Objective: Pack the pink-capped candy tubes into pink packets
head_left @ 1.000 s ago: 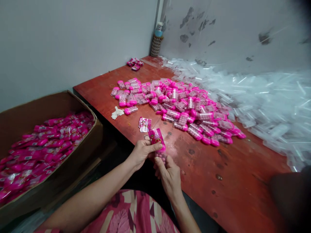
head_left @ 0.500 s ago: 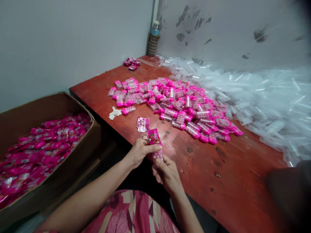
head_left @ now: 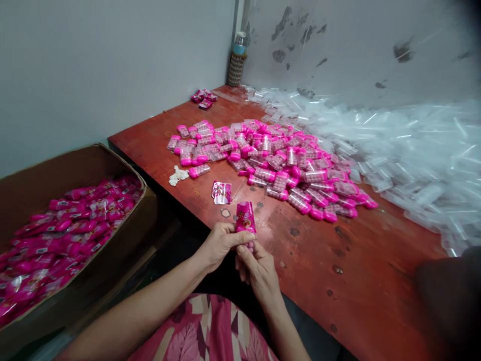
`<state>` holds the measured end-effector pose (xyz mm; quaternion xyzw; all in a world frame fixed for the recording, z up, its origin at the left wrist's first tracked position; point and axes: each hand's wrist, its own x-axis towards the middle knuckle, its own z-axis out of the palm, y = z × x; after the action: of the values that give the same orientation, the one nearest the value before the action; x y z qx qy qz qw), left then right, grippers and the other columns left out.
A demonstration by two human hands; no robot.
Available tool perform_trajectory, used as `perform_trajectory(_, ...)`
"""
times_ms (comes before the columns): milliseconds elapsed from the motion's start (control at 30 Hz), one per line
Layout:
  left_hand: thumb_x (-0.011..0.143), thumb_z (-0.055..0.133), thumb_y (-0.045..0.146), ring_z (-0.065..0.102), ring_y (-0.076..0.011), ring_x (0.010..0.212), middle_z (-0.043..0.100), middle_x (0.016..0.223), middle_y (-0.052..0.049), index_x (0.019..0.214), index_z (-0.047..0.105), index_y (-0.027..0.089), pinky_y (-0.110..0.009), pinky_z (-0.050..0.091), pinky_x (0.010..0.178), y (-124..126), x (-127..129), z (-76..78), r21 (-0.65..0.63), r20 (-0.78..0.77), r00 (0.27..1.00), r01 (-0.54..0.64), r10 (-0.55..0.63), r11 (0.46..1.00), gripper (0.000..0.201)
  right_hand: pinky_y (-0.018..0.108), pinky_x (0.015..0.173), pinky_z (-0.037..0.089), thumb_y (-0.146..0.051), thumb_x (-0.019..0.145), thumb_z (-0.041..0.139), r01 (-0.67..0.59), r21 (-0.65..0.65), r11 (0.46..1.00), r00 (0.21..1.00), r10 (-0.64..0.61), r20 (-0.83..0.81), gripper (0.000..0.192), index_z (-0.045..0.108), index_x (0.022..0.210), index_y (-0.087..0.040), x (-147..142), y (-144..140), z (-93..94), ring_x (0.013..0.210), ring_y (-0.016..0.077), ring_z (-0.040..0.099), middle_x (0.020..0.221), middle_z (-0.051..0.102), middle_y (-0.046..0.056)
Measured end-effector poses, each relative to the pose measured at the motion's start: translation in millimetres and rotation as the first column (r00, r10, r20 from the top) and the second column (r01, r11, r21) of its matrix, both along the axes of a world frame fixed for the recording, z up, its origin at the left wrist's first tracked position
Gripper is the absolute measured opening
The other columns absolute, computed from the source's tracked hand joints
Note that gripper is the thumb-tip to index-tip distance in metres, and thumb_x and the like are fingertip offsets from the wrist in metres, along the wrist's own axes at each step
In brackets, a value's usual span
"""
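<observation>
Over the table's front edge, my left hand [head_left: 221, 244] is closed with its thumb pressed on a pink printed sleeve [head_left: 245, 216], which stands up above the fingers. From below, my right hand [head_left: 260, 269] grips a small clear candy container [head_left: 250, 245]. Pink balls show through it, just under the sleeve; its lower end is hidden by my fingers. The two hands nearly touch. Just beyond them lie flat printed sleeves [head_left: 221, 192] in a small stack. A large heap of candy containers with pink caps [head_left: 280, 181] covers the middle of the table.
To the left stands a cardboard box [head_left: 124, 161] full of pink wrapped containers [head_left: 80, 225]. Clear empty containers [head_left: 409, 150] are piled along the right wall. A crumpled white lump [head_left: 178, 175], more pink packs [head_left: 205, 98] and a bottle in a woven holder [head_left: 236, 69] are on the red table [head_left: 311, 281].
The sleeve and container have tilted more upright and shifted slightly right. My right hand has come up closer to my left thumb, and less of the container shows between the hands.
</observation>
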<state>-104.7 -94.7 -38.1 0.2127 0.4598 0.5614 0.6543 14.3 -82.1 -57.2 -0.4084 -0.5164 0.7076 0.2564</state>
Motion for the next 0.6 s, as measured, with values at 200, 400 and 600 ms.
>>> perform_trajectory(200,0.064,0.068,0.033,0.05,-0.0095,0.042,0.057,0.051,-0.003,0.059,0.06,0.009,-0.022,0.04,0.044,-9.4,2.6,2.2,-0.031,0.002,0.994,-0.108,0.108,0.994,0.026,0.015,0.027,0.02,-0.045,0.079,0.05,-0.027,-0.143,0.989,0.992,0.009,-0.127,0.029,0.045,0.07,-0.018,-4.2,-1.7,0.1,0.027,0.0027,0.03,0.047,0.048,-0.006)
perform_trajectory(400,0.064,0.068,0.032,0.052,-0.0108,0.045,0.059,0.055,-0.004,0.061,0.059,0.009,-0.021,0.04,0.042,-7.9,1.6,2.1,-0.032,0.061,0.978,-0.196,0.198,0.98,0.025,0.017,0.035,0.028,-0.042,0.078,0.052,-0.008,0.165,0.986,0.99,-0.015,0.139,0.024,0.051,0.071,-0.018,-7.4,-1.3,4.1,0.037,0.0065,0.04,0.05,0.048,-0.005)
perform_trajectory(600,0.061,0.071,0.029,0.054,-0.0112,0.048,0.061,0.057,-0.005,0.06,0.062,0.008,-0.022,0.043,0.047,-6.3,0.5,2.6,-0.089,0.044,0.984,-0.168,0.172,0.982,0.022,0.017,0.034,0.029,-0.043,0.077,0.052,-0.038,0.128,0.991,0.994,0.025,0.105,0.026,0.048,0.068,-0.019,-6.1,-0.5,3.8,0.035,0.0062,0.038,0.049,0.047,-0.006)
